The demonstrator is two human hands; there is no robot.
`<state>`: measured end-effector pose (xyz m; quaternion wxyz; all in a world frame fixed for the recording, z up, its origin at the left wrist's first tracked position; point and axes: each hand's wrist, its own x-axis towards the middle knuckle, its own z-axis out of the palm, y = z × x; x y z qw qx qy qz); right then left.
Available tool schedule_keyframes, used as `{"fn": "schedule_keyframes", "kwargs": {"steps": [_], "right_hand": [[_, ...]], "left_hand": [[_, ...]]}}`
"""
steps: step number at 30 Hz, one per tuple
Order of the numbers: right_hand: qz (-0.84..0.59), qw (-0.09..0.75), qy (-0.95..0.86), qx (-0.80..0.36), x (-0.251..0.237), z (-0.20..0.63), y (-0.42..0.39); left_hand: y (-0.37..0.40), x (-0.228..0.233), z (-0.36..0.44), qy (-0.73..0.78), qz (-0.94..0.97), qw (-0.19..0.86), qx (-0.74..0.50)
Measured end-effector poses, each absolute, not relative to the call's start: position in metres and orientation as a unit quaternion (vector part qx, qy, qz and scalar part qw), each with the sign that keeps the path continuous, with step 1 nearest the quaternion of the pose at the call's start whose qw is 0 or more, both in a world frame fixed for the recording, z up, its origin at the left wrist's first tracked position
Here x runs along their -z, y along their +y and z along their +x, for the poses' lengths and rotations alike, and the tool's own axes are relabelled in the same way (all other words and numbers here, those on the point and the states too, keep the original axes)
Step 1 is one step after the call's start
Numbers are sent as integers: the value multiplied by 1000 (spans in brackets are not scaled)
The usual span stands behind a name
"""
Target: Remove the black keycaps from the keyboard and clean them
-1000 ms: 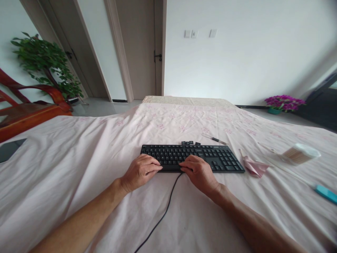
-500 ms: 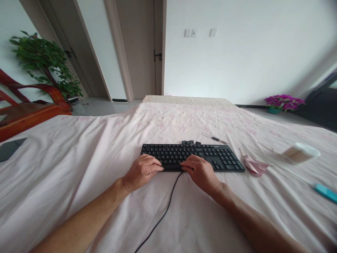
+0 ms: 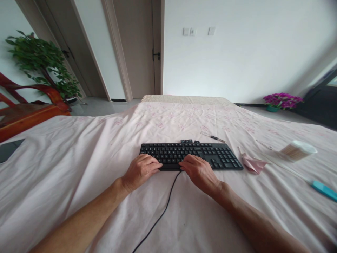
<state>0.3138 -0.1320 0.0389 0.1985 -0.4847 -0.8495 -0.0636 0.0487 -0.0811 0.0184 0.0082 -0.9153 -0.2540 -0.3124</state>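
A black keyboard (image 3: 171, 154) lies flat on the pink cloth, its number pad to the right. My left hand (image 3: 143, 168) grips its near edge at the left, fingers over the lower keys and thumb along the front. On the same edge, right of the middle, my right hand (image 3: 198, 172) is closed too, fingers bunched over the lower keys. A black cable (image 3: 165, 207) runs from between the hands towards me. Several loose keycaps (image 3: 190, 141) sit just behind the keyboard. Behind its right part is a thin tool with a black grip (image 3: 214, 137).
Right of the keyboard lies a pink cloth piece (image 3: 252, 164). Beyond it are a clear tub of cotton swabs (image 3: 297, 151) and a blue-handled item (image 3: 323, 190). A dark flat device (image 3: 10, 149) lies at the far left, near a wooden chair (image 3: 34, 109).
The whole view has shifted slightly. Both hands keep their hold on the keyboard's near edge, and nothing else has visibly moved.
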Motion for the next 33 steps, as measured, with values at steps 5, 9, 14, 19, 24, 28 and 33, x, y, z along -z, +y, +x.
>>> {"fn": "schedule_keyframes", "kwargs": {"steps": [5,9,14,19,24,28,33], "right_hand": [[-478,187,-856,64,-41,315,-131],[-466,186,-863,56,-39,316,-128],[-461,220,-858,51,-32,317,-127],[-467,237,-850,49,-29,316,-128],[-475,256,-840,50,-29,314,-129],[-474,260,-841,35,-29,314,-129],[-454,252,-855,12,-32,316,-128]], "left_hand": [[-80,-17,50,-257,-908,-2,332],[-80,-17,52,-256,-906,-5,336],[-83,-20,51,-256,-913,13,318],[-81,-20,49,-249,-917,14,311],[-79,-16,51,-268,-901,-30,338],[-80,-15,52,-275,-894,-47,352],[-81,-16,51,-278,-897,-31,341]]}}
